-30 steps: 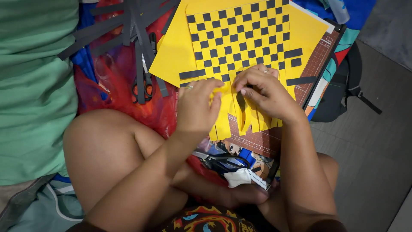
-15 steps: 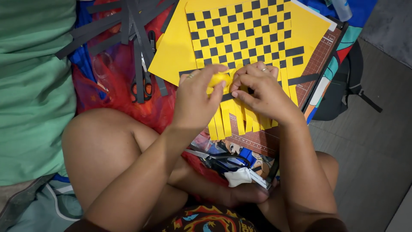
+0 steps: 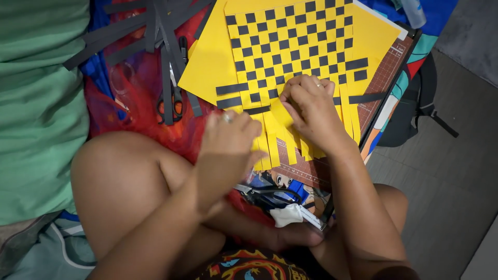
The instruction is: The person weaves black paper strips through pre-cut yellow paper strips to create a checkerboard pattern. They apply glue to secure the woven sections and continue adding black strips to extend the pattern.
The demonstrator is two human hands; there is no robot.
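The yellow paper mat (image 3: 290, 46) with black strips woven through it fills the top middle of the frame, lying on a brown cutting board (image 3: 386, 78). The right hand (image 3: 311, 111) presses curled fingers on the mat's lower edge, pinching a yellow strip. The left hand (image 3: 228, 145) looks blurry, just below the loose yellow strips; I cannot tell what it holds. Scissors (image 3: 171, 101) and black paper strips (image 3: 150, 26) lie at the upper left.

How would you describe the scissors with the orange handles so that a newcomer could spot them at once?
Start at the yellow woven sheet and look off its left edge to the red cloth. The scissors lie there, handles toward the person, under the loose black paper strips. Their orange-lined handles set them apart from the strips.
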